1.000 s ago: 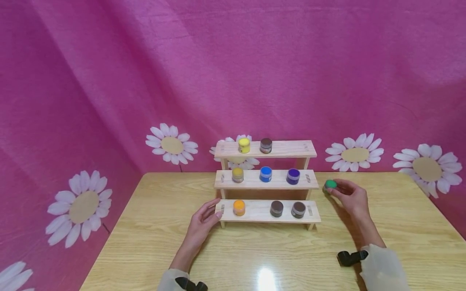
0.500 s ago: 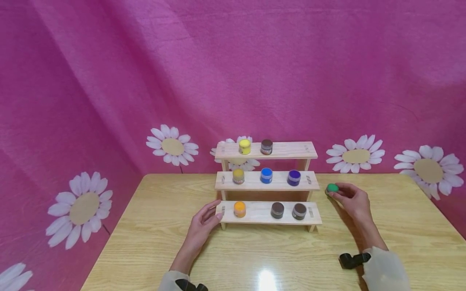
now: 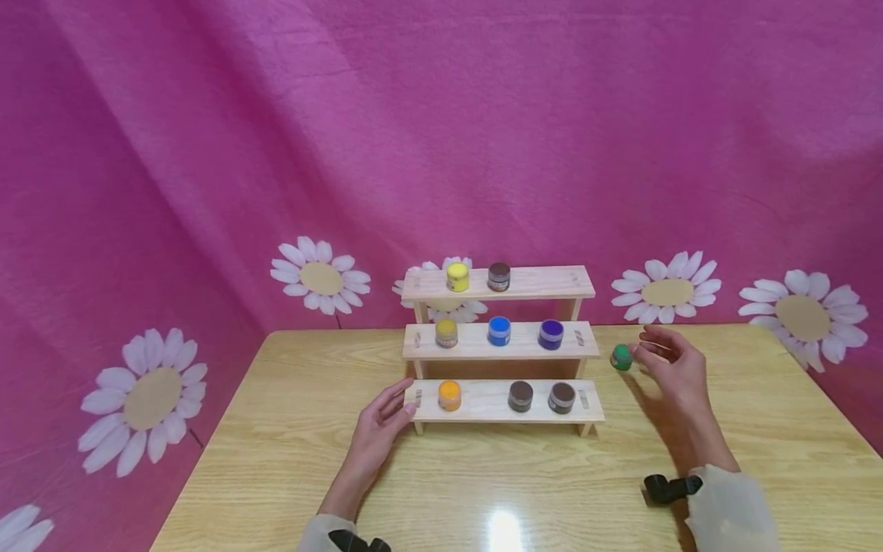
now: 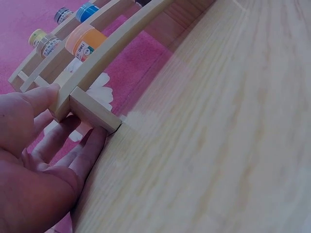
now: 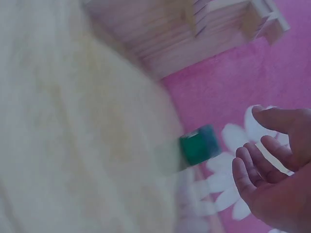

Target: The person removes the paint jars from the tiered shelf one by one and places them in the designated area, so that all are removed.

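A three-tier wooden stand (image 3: pixel 479 395) holds small paint jars. At its lower left end is my left hand (image 3: pixel 375 431); in the left wrist view, the thumb (image 4: pixel 46 97) lies on the bottom board while the fingers reach beneath it, gripping that end. The green paint jar (image 3: pixel 622 357) stands on the table right of the stand. My right hand (image 3: pixel 679 374) is just beside it, and in the right wrist view its loosely bent fingers (image 5: pixel 250 165) are apart from the blurred jar (image 5: pixel 195 147), holding nothing.
On the bottom tier are an orange jar (image 3: pixel 450 395) and two dark jars (image 3: pixel 520 396). Ochre, blue (image 3: pixel 499 331) and purple jars occupy the middle tier. Yellow (image 3: pixel 457 277) and dark brown jars stand on top. A pink daisy-patterned cloth (image 3: pixel 441 138) hangs behind the wooden table (image 3: pixel 276 445).
My right hand has let go of the green jar and drawn slightly back to the right. My left hand has stayed at the stand's end.
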Tool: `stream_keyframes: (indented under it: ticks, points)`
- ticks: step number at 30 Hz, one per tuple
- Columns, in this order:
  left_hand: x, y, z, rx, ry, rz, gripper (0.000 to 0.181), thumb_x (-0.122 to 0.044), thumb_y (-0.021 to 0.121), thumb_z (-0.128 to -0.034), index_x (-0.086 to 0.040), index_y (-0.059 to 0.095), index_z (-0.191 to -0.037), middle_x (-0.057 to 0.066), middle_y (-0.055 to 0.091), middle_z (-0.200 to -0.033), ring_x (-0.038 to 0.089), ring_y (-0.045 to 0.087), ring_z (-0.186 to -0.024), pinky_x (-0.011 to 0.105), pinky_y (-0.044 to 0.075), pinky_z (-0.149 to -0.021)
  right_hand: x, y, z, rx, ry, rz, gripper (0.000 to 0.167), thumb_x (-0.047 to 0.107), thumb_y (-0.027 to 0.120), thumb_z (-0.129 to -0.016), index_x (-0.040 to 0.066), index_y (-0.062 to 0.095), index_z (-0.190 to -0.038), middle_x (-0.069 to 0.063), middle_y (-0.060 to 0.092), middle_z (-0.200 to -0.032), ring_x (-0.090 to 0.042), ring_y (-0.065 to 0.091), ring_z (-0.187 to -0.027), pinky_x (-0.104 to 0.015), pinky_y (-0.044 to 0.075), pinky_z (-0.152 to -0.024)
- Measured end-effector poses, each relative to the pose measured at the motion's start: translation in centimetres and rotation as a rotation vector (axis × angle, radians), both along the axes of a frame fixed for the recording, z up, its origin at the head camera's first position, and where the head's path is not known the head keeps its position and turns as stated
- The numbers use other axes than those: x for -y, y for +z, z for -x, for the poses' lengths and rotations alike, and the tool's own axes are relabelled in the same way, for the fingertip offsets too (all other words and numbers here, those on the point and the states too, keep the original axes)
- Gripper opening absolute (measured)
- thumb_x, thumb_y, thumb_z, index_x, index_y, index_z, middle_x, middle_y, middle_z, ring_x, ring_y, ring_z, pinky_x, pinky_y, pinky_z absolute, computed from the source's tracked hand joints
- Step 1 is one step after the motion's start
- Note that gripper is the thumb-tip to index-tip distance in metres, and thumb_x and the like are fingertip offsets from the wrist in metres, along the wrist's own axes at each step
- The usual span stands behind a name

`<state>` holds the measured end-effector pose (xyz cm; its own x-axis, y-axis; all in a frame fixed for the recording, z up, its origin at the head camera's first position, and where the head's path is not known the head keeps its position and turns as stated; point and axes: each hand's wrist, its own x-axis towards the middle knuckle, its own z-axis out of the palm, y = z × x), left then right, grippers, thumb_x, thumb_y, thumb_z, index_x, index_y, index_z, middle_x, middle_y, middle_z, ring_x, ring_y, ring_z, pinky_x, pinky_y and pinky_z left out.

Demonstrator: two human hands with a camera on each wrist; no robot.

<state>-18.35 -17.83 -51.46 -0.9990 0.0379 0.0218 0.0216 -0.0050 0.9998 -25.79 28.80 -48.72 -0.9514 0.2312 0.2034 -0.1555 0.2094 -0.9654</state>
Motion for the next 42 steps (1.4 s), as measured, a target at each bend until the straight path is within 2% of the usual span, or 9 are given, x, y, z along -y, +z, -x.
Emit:
stream_keyframes:
  ticks: [4, 7, 13, 16, 19, 22, 28, 35, 42]
  points:
    - [-0.1, 0.1, 0.1, 0.006, -0.002, -0.006, 0.051, -0.013, 0.067, -0.1015, -0.004, 0.052, -0.149, 0.019, 0.054, -0.148, 0.030, 0.052, -0.136, 0.028, 0.050, -0.103, 0.5, 1.2, -0.2, -0.081, 0.007, 0.038, 0.040, 0.006, 0.076, -0.093, 0.008, 0.066, -0.131, 0.013, 0.069, -0.110, 0.001, 0.064, -0.099, -0.009, 0.053, -0.080]
    - [-0.2, 0.1, 0.1, 0.003, -0.007, -0.012, 0.051, -0.012, 0.066, -0.1019, -0.004, 0.051, -0.150, 0.019, 0.054, -0.148, 0.030, 0.052, -0.137, 0.028, 0.049, -0.103, 1.2, 2.3, -0.6, -0.108, 0.011, 0.000, 0.043, 0.008, 0.076, -0.094, 0.009, 0.065, -0.136, 0.012, 0.069, -0.114, 0.001, 0.064, -0.101, -0.008, 0.051, -0.083]
    - [-0.2, 0.1, -0.1, 0.004, -0.007, -0.030, 0.049, -0.011, 0.065, -0.1019, -0.005, 0.052, -0.149, 0.020, 0.054, -0.147, 0.030, 0.052, -0.136, 0.025, 0.049, -0.102, 3.2, 4.7, -1.3, -0.198, 0.066, 0.124, 0.044, 0.000, 0.076, -0.091, -0.003, 0.064, -0.133, 0.005, 0.071, -0.115, -0.009, 0.067, -0.104, -0.012, 0.053, -0.086]
    - [-0.3, 0.1, -0.1, 0.005, -0.014, -0.029, 0.050, -0.011, 0.065, -0.1019, -0.004, 0.051, -0.150, 0.020, 0.054, -0.148, 0.029, 0.052, -0.136, 0.024, 0.049, -0.102, 4.3, 5.8, -1.6, -0.230, 0.087, 0.090, 0.045, -0.001, 0.076, -0.091, -0.007, 0.061, -0.134, 0.004, 0.070, -0.117, -0.009, 0.067, -0.105, -0.013, 0.053, -0.088]
    - [-0.3, 0.2, -0.1, 0.010, -0.010, -0.024, 0.051, -0.012, 0.066, -0.1018, -0.003, 0.051, -0.150, 0.019, 0.055, -0.147, 0.028, 0.053, -0.135, 0.024, 0.050, -0.101, 5.6, 6.8, -1.8, -0.247, 0.104, 0.027, 0.045, 0.002, 0.076, -0.092, -0.005, 0.062, -0.134, 0.002, 0.070, -0.118, -0.010, 0.067, -0.105, -0.014, 0.053, -0.091]
    - [-0.3, 0.3, -0.1, 0.010, -0.005, -0.015, 0.051, -0.012, 0.066, -0.1017, -0.004, 0.051, -0.150, 0.019, 0.055, -0.147, 0.027, 0.054, -0.134, 0.025, 0.050, -0.101, 6.9, 7.7, -1.7, -0.263, 0.147, 0.016, 0.044, 0.003, 0.076, -0.092, -0.005, 0.062, -0.134, -0.007, 0.070, -0.119, -0.014, 0.067, -0.106, -0.017, 0.053, -0.093]
    - [-0.2, 0.3, -0.2, 0.020, -0.005, -0.019, 0.051, -0.011, 0.066, -0.1017, -0.004, 0.051, -0.150, 0.019, 0.055, -0.146, 0.028, 0.056, -0.132, 0.025, 0.051, -0.100, 9.5, 9.6, -0.5, -0.299, 0.224, -0.023, 0.043, 0.006, 0.076, -0.093, -0.003, 0.063, -0.133, -0.024, 0.066, -0.125, -0.026, 0.065, -0.113, -0.024, 0.053, -0.099]
    - [-0.2, 0.2, -0.3, 0.027, -0.009, -0.046, 0.051, -0.011, 0.066, -0.1014, -0.004, 0.052, -0.149, 0.020, 0.055, -0.146, 0.028, 0.057, -0.131, 0.025, 0.051, -0.100, 12.3, 11.4, 1.6, -0.288, 0.297, -0.056, 0.046, 0.006, 0.078, -0.092, -0.005, 0.060, -0.133, -0.024, 0.065, -0.126, -0.034, 0.064, -0.116, -0.039, 0.051, -0.105]
    - [-0.1, 0.2, -0.2, 0.003, -0.019, -0.033, 0.051, -0.011, 0.066, -0.1016, -0.003, 0.051, -0.149, 0.021, 0.055, -0.146, 0.028, 0.055, -0.132, 0.023, 0.050, -0.100, 14.2, 12.2, 3.6, -0.223, 0.355, -0.178, 0.053, 0.020, 0.080, -0.093, 0.001, 0.059, -0.138, -0.017, 0.065, -0.128, -0.031, 0.064, -0.119, -0.046, 0.050, -0.106]
